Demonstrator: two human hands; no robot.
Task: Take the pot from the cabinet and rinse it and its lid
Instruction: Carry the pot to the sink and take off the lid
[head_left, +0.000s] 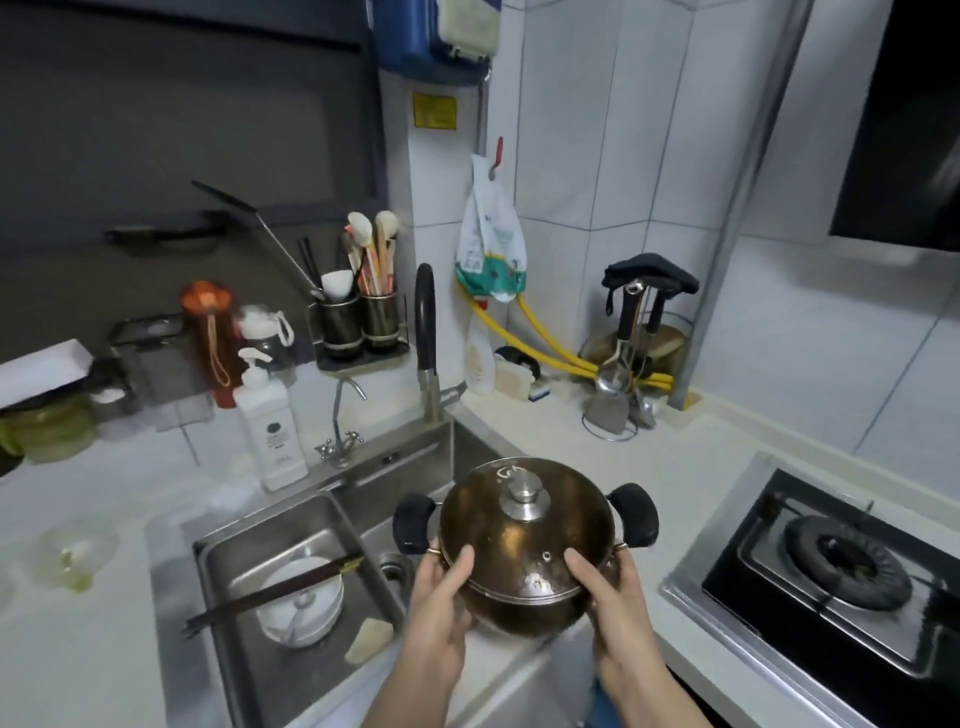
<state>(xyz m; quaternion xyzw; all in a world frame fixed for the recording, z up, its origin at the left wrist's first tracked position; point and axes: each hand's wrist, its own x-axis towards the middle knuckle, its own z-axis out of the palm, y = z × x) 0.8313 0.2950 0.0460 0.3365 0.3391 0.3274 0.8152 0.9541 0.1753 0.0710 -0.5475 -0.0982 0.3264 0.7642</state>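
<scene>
Left hand (441, 597) and right hand (610, 597) clasp the pot (524, 592) by its sides, thumbs pressing the lid (524, 530), above the sink (234, 597) edge. Risk: handles unused, so the pot may slip; tilting may shed the lid onto the bowl (301, 608).

Both forearms are bare up to the bottom frame edge, with no sleeve showing. The left hand (441, 605) and the right hand (613, 608) wear no gloves. A thin gold-coloured ring (432, 551) sits on a left-hand finger, another ring (619, 545) on a right-hand finger.
</scene>
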